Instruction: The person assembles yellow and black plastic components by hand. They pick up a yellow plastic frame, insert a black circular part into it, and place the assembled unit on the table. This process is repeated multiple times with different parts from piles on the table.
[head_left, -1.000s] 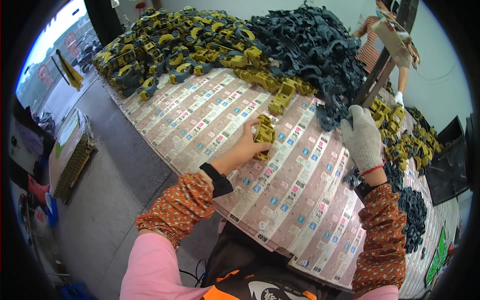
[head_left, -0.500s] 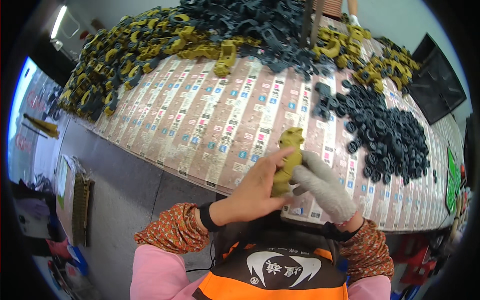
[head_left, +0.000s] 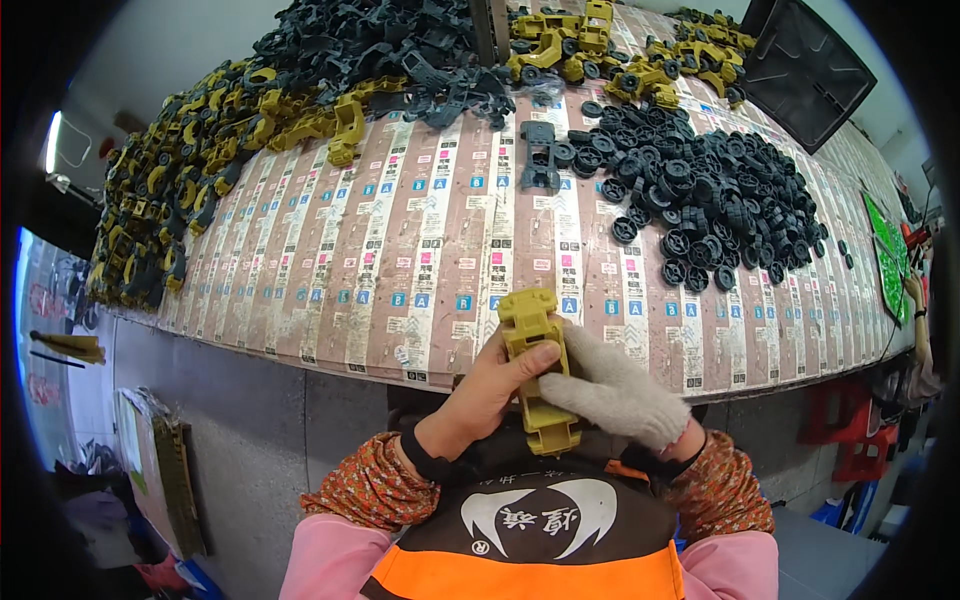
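Between my hands, just off the table's front edge, I hold a yellow plastic toy truck body (head_left: 540,345), its long axis pointing away from me and its recessed side facing up. My bare left hand (head_left: 485,395) is closed round its left side, thumb laid across the middle. My right hand (head_left: 620,390), in a grey-white knitted glove, grips the right side with its fingers over the lower half. No wheels show on the held body. Parts of its sides and its underside are hidden by my hands.
A heap of black toy wheels (head_left: 690,190) lies to the right, with a dark chassis piece (head_left: 540,155) at its left end. Yellow truck parts (head_left: 170,190) and dark plastic parts (head_left: 370,50) are piled along the far and left sides. A black tray (head_left: 810,75) leans at the far right.
The yellow truck body has turned so its recessed side shows, and it has come nearer to me. My left thumb now lies across it. The view has shifted to the right.
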